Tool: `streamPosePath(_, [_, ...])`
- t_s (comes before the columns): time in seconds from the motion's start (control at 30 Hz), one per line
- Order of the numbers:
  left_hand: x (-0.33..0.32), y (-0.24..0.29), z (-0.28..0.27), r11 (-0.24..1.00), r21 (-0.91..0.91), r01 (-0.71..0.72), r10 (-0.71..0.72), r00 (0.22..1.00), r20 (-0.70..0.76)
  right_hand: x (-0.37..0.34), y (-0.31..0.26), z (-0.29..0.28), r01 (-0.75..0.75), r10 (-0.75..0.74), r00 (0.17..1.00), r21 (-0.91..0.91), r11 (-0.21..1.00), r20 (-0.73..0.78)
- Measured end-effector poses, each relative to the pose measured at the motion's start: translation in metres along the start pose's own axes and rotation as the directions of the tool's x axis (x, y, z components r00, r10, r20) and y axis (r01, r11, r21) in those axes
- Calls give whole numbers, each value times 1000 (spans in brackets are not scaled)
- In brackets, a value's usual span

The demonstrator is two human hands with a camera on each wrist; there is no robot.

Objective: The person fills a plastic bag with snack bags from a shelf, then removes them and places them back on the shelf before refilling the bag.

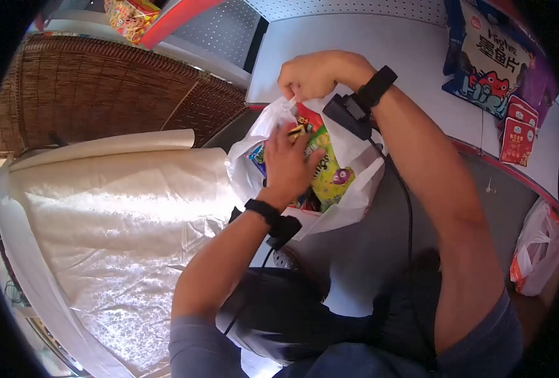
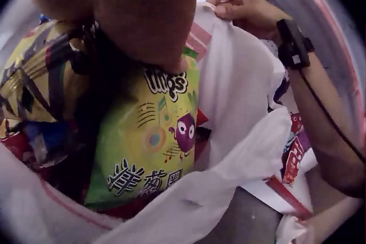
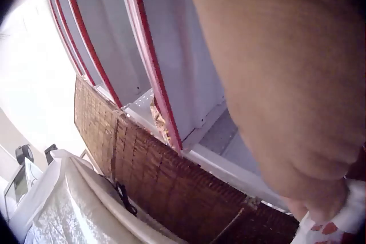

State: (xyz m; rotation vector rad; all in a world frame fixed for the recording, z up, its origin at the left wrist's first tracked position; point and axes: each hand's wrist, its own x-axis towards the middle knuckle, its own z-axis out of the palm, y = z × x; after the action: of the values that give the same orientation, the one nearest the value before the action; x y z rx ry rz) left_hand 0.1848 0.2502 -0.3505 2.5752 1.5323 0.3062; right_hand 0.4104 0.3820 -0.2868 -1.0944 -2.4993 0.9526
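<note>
Closest to the lens in the left wrist view is the left hand [image 2: 134, 15], which the head view shows with fingers spread and fairly straight, clasping nothing, laid over the snacks inside the white bag [image 1: 362, 196]. Just under its thumb side lies the green pack [image 1: 333, 173], face up and slanting along the bag; whether the hand presses on it or merely rests there, I cannot tell. On the other side of the hand, in the left wrist view, is the gold pack [image 2: 43, 78], close by but partly covered. Such a flat, spread palm would suit settling the packs down among each other. Beyond them, the right hand [image 1: 323, 69] pinches the bag's far rim between thumb and curled fingers, probably to keep the limp plastic from folding in over its contents. Past that hand runs the shelf [image 1: 367, 41], with the blue pack [image 1: 493, 66] and red packets [image 1: 517, 142] at its right end. Farther out are the cream cloth [image 1: 103, 189], the wicker panel [image 1: 103, 88] and, low at right, another bag [image 1: 534, 252].
</note>
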Motion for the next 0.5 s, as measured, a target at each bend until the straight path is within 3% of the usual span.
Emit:
streamPosePath(0.1, [8,25,12,995,54,-89,77,978,191,2,-10,4,2,-3,1000,30,1000,20])
streamPosePath(0.13, [7,27,10,994,57,-88,76,979,189,2,-12,3,-26,25,999,29,999,23])
streamPosePath(0.2, [9,37,-3,990,-100,-104,132,932,339,-1,-8,2,-33,33,999,9,999,1])
streamPosePath(0.23, [14,43,-10,986,-26,-166,159,877,454,-4,-5,2,-44,44,999,-9,999,-22])
streamPosePath(0.27, [14,39,-9,985,-21,-169,160,876,454,-9,-1,-1,-42,42,999,-7,999,-28])
streamPosePath(0.33, [9,22,-2,966,-134,-219,249,928,278,-23,5,-10,-33,35,992,22,999,-120])
streamPosePath(0.37, [5,17,-3,984,3,-180,170,935,311,-26,11,-13,-32,35,991,25,999,-127])
streamPosePath(0.4, [1,14,-2,983,9,-185,173,934,313,-29,17,-17,-107,110,980,26,994,-168])
streamPosePath(0.47, [-5,10,-1,996,72,59,-72,977,200,-33,22,-23,-182,185,958,34,983,-217])
streamPosePath(0.5, [-5,9,-2,992,76,100,-113,975,189,-37,22,-27,-222,230,954,63,973,-192])
